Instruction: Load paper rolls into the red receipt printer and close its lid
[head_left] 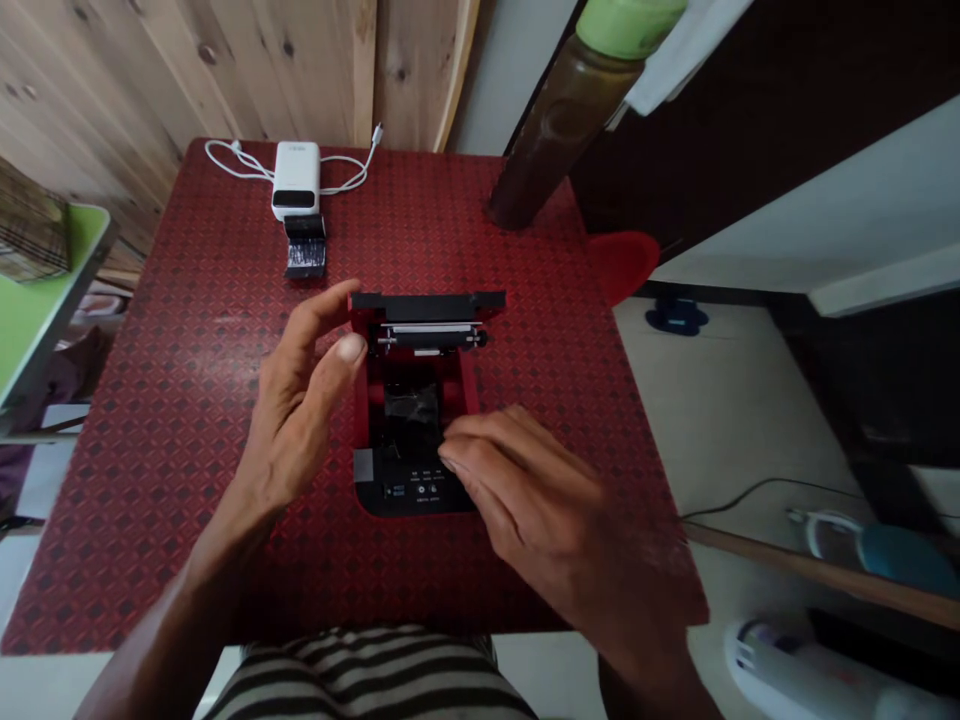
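On a red table point(480, 200) by a wooden wall point(97, 70), the left hand point(296, 400), fingers apart, is beside an open printer point(427, 340); the right hand point(517, 490), fingers together, rests on it.

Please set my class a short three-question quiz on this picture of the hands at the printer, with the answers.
1. Which hand lies over the front panel of the red-and-black thermal printer?
2. True or false: the printer's lid is shut.
3. What colour is the cap of the tall brown bottle standing on the red patterned table?

Key:
1. The right hand.
2. False: the lid stands open.
3. Green.
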